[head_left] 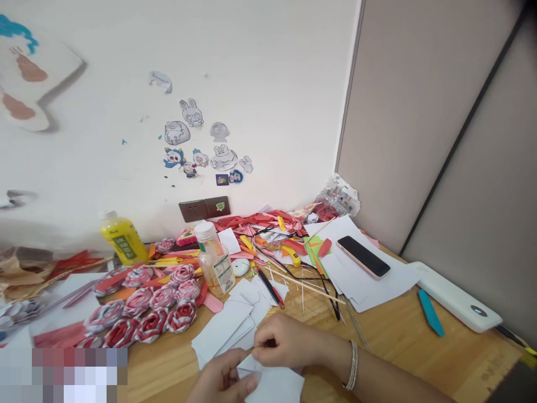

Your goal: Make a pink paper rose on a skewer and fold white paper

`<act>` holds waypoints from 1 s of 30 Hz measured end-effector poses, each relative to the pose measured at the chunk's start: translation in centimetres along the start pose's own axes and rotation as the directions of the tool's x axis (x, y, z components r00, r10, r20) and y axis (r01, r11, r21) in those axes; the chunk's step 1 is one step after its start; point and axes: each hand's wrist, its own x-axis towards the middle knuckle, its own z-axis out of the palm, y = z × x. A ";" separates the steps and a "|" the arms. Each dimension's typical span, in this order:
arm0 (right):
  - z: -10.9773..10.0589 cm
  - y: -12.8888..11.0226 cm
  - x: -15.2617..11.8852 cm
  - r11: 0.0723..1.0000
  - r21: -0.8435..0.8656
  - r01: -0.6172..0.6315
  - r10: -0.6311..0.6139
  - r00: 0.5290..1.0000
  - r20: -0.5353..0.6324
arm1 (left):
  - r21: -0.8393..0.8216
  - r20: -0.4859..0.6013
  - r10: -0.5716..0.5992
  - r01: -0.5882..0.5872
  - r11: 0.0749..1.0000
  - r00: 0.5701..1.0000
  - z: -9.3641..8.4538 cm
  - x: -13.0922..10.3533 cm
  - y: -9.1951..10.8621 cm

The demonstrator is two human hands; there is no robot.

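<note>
Near the bottom centre my left hand (221, 376) has its thumb and fingers closed on a piece of white paper (280, 386). My right hand (287, 340), with a silvery bracelet at its wrist, pinches the same paper at its upper edge, the fingertips meeting those of the left. Cut sheets of white paper (229, 327) lie in a loose pile just beyond both hands. A dark pen with red parts (271, 286) rests across that pile's far side.
Red-and-white rolled paper roses (140, 302) fill the left of the wooden table. Two bottles, one yellow (125, 239) and one clear (215, 263), stand behind. Colourful paper strips (251, 224) line the wall. On the right lie a phone (363, 256), a long white device (455, 296) and a teal object (430, 312).
</note>
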 end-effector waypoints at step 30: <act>0.8 0.2 0.3 0.940 0.268 -0.212 0.240 0.968 -0.075 | 0.169 -0.311 0.114 -0.063 0.984 0.944 0.1 -0.7 2.5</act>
